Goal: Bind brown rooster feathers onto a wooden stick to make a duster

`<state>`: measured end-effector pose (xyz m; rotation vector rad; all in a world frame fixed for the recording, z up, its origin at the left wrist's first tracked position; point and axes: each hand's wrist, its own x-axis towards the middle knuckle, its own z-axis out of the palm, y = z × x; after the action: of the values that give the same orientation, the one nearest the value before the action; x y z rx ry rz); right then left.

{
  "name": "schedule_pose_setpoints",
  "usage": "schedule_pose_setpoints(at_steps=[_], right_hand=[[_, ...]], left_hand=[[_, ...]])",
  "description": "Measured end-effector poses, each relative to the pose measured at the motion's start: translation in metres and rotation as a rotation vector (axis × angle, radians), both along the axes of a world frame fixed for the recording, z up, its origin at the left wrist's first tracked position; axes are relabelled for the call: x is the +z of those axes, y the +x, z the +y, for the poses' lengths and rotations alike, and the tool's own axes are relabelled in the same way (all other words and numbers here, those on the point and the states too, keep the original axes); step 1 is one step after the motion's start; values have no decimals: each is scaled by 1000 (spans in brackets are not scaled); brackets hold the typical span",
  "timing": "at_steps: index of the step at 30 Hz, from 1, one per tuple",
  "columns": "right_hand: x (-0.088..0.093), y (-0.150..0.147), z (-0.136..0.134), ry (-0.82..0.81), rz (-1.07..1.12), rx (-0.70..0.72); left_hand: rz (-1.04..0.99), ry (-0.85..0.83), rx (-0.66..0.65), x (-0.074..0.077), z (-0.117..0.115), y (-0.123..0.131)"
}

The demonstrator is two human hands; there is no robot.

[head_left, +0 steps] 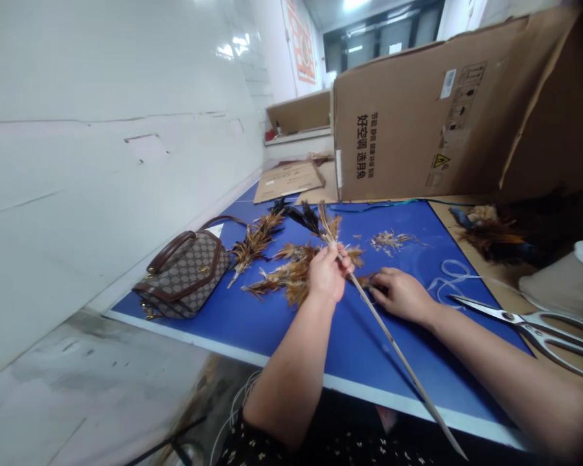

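Note:
A long thin stick (393, 346) slants from the middle of the blue tabletop past its front edge. My left hand (328, 268) is closed around its upper end, where black and brown feathers (326, 223) fan out above the fingers. On the right of the stick, my right hand (396, 291) rests low at the table with its fingers curled down by a small brown feather (364, 281); its fingertips are partly hidden. Loose brown feathers (284, 275) lie left of and beneath my left hand. Farther left is a bunch of brown and black feathers (257, 239).
A patterned handbag (187, 275) stands at the left by the wall. Large scissors (525, 320) and white string (454, 275) lie to the right, near a dark feather pile (495, 236). Feather scraps (391, 241) sit mid-table. A big cardboard box (408, 129) stands behind.

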<state>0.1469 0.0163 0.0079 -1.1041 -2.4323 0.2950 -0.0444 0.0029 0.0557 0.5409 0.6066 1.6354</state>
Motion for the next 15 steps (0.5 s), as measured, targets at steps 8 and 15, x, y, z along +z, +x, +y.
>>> schedule_pose_setpoints(at_steps=[8,15], right_hand=[[45,-4,12,-292,739,-149],[101,-26,19,-432,694,89]], left_hand=[[53,77,-117,-7,0,7],[124,81,-218,-10,-4,15]])
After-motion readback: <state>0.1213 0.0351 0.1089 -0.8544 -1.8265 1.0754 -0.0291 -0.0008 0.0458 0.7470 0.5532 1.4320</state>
